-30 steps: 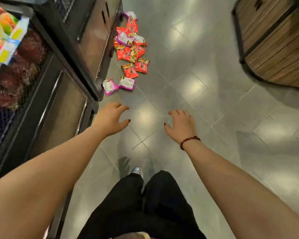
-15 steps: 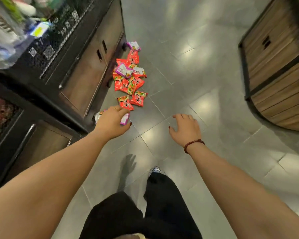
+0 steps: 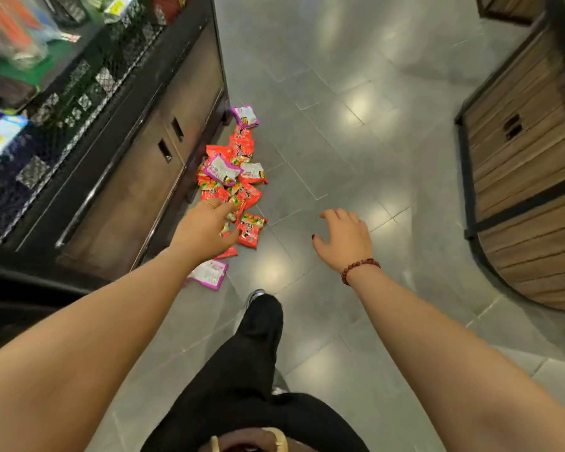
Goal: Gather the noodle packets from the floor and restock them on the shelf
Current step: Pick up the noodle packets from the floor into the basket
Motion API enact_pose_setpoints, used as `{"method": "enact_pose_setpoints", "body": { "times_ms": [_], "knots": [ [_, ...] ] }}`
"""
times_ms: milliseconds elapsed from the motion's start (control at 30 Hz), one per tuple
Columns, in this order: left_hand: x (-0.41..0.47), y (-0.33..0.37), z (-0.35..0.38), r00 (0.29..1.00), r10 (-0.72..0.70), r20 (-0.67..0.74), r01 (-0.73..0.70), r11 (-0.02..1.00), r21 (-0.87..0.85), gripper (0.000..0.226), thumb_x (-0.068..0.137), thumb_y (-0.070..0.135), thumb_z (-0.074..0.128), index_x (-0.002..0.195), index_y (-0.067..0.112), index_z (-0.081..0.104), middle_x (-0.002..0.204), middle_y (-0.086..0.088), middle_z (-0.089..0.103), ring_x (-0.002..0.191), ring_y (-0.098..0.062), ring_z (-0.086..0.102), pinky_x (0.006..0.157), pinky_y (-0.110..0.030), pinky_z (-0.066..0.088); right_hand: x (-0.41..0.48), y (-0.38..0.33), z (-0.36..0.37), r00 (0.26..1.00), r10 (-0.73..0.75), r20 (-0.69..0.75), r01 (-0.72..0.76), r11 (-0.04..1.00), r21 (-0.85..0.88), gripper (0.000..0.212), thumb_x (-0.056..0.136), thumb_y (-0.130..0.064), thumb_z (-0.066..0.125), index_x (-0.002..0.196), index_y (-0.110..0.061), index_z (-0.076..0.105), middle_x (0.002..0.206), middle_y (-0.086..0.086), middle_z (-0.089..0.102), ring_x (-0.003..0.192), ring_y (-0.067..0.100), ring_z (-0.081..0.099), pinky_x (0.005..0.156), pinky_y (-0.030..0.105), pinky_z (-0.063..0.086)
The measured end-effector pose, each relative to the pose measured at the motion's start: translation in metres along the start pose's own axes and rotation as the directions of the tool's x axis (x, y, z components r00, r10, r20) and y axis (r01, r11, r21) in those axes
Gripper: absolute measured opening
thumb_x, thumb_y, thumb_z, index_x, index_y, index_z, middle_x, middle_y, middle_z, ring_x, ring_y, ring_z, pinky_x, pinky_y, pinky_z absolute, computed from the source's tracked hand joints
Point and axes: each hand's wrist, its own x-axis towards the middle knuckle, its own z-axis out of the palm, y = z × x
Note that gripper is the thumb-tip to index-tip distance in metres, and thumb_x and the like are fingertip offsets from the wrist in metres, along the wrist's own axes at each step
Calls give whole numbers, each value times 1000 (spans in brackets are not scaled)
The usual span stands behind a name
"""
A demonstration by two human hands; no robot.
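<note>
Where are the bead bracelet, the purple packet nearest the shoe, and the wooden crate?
Bead bracelet (image 3: 361, 264): head view, beads over the wrist.
Purple packet (image 3: 209, 273): head view, middle of its face.
Wooden crate (image 3: 535, 158): head view, its slatted side.

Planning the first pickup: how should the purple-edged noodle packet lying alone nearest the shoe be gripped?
Probably pinch the purple-edged noodle packet by its sealed right edge, coming down from the open-floor side. It lies flat on the floor, that edge is unobstructed, and the cabinet crowds its left. The left hand is nearest.
</note>
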Motion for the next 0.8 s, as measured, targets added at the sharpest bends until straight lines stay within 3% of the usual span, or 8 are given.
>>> {"method": "enact_pose_setpoints", "body": {
  "times_ms": [67,233,533,800],
  "knots": [
    [39,-14,-4,1000,15,-21,-15,1000,-10,47,78,27,72,121,9,63,111,-16,62,106,-35,57,83,-42,49,42,0,-8,1000,-10,-3,10,1000,-7,44,91,-36,55,131,-17,50,128,5,54,119,27,45,98,37,36],
    [127,-38,-22,1000,-9,16,9,1000,13,57,75,43,57,122,11,63,110,-14,63,103,-35,59,83,-45,52,130,2,-28,1000,-8,-12,9,1000,28,44,90,-34,56,130,-18,51,127,4,55,120,26,46,97,36,35],
    [270,-38,-33,995,-101,5,101,995,2,52,81,36,66,127,13,59,118,-12,61,110,-32,56,87,-42,50,294,33,-55,995,-97,16,96,995,34,42,90,-34,56,128,-16,51,126,5,53,119,26,45,94,37,37],
    [383,-14,-29,946,-318,-57,316,948,-45,51,82,36,65,127,13,59,122,-11,60,114,-32,53,91,-42,47,458,80,-91,957,-276,84,279,960,-16,41,89,-33,57,125,-15,53,124,8,55,117,29,46,92,38,36]
  ]
}}
